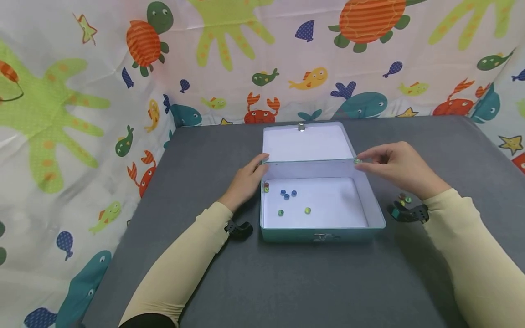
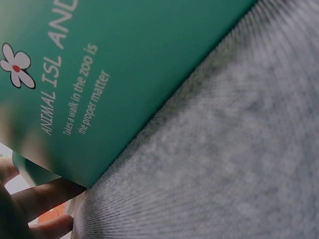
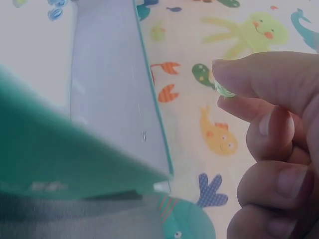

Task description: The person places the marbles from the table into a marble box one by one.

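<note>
A green tin box [image 1: 321, 234] with a white inside stands open on the table, its lid [image 1: 307, 142] tipped back. Inside lie several small glass marbles: blue ones [image 1: 286, 197] near the middle left, a green one [image 1: 280, 212], a yellow-green one [image 1: 307, 210], and red and yellow ones [image 1: 266, 187] by the left wall. My left hand [image 1: 244, 182] holds the box's back left corner, fingers reaching behind it. Over the back right corner, my right hand [image 1: 393, 165] pinches a green marble [image 3: 224, 90] between thumb and index finger, its other fingers curled.
More marbles [image 1: 404, 199] lie on the grey table [image 1: 328, 287] to the right of the box, close to the right wrist strap [image 1: 410, 213]. A curtain [image 1: 229, 86] printed with sea animals borders the table at the back and left.
</note>
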A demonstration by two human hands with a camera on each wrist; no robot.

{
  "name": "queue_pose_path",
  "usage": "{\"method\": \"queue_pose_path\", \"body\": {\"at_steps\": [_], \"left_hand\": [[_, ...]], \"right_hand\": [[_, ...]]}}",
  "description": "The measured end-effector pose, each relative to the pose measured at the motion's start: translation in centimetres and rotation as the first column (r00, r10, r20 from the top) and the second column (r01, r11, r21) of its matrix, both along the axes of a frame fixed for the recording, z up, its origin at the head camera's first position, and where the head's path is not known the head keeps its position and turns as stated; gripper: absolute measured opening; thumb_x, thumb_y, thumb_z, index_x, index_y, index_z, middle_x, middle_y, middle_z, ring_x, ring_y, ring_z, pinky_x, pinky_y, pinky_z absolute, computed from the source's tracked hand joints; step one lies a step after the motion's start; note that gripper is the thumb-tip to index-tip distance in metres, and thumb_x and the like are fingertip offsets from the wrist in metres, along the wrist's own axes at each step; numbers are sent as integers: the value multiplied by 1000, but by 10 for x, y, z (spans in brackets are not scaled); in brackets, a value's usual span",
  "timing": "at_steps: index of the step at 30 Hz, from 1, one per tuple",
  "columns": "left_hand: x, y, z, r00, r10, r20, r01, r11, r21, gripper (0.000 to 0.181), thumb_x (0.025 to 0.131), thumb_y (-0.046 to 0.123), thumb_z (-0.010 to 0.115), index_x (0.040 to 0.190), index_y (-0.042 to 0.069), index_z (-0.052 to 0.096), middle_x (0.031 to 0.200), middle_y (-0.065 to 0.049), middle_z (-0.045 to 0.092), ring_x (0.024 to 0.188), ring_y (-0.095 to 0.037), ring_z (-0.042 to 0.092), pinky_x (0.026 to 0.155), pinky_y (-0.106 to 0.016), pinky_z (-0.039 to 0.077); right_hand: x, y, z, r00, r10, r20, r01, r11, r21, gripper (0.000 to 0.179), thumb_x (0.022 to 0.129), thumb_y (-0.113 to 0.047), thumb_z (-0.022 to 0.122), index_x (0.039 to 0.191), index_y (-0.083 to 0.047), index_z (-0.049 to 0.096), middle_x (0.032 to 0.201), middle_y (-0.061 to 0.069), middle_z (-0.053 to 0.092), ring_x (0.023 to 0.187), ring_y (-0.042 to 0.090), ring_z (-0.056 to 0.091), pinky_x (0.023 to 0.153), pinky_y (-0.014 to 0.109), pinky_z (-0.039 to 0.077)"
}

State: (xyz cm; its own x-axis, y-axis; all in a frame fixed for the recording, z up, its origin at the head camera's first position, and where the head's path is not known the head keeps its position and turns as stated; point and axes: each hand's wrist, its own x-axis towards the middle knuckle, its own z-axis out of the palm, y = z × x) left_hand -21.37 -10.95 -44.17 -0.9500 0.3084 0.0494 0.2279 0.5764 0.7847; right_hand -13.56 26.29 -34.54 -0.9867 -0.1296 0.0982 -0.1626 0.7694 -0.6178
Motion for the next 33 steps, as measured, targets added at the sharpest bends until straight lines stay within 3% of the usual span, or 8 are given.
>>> {"method": "queue_pose_path", "body": {"at_steps": [8, 12, 20, 27, 33], "left_hand": [[-1, -3, 1, 1000, 8, 3, -8, 1000, 6, 54, 108, 51, 41, 160, 35, 44, 155, -7, 56, 135, -26, 57, 114, -55, 42], [-2, -1, -2, 1000, 11, -8, -11, 1000, -6, 54, 108, 52, 41, 159, 35, 45, 151, -8, 59, 125, -25, 60, 110, -54, 45], [-1, -1, -1, 1000, 12, -3, -12, 1000, 3, 55, 107, 52, 41, 159, 35, 46, 153, -6, 57, 128, -23, 59, 112, -53, 44], [-3, -1, -2, 1000, 4, -10, -4, 1000, 3, 56, 107, 53, 40, 159, 34, 45, 148, -7, 62, 117, -23, 61, 106, -51, 47], [-5, -3, -4, 1000, -4, -7, 4, 1000, 5, 57, 107, 56, 39, 160, 35, 44, 154, -5, 57, 128, -22, 59, 112, -52, 44]], "right_hand": [[-13, -25, 0, 999, 49, 9, -49, 997, -55, 32, 92, -28, 83, 116, -7, 81, 74, 6, 60, 72, 23, 53, 57, 28, 41], [-16, -37, -3, 998, 67, 12, -66, 996, -66, 30, 93, -27, 83, 115, -8, 81, 74, 6, 61, 71, 24, 53, 55, 29, 40], [-24, -59, -8, 995, 98, 10, -97, 992, -81, 27, 92, -27, 83, 113, -8, 82, 73, 5, 61, 72, 23, 52, 56, 30, 37], [-34, -76, -13, 992, 128, 18, -126, 987, -103, 28, 93, -27, 82, 114, -8, 82, 74, 6, 61, 77, 24, 53, 60, 31, 39], [-41, -84, -15, 991, 126, 37, -121, 987, -109, 22, 92, -22, 83, 111, -12, 83, 75, 9, 63, 76, 25, 53, 60, 31, 39]]}}
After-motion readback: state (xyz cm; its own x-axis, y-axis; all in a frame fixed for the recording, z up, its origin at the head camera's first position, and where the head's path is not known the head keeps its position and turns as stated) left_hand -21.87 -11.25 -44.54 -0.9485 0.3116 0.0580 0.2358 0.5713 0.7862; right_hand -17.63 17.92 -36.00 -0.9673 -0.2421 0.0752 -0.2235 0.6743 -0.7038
